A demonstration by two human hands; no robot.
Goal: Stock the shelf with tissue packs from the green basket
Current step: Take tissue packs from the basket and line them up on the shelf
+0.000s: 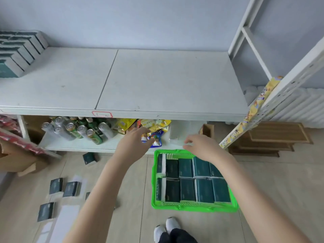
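Bright even light, blurred, edges bowed outward

Left hand point(135, 143) and right hand point(203, 146) outstretched, relaxed, green basket point(192, 208) holding tissue packs point(185, 168)

The basket point(192, 208) by the right hand point(203, 146) is bright green; its packs point(185, 168) are dark teal with white edges. Beyond the left hand point(135, 142), the cans point(91, 134) are green and silver, and the bags point(156, 123) are yellow. The shelf point(157, 81) is white.
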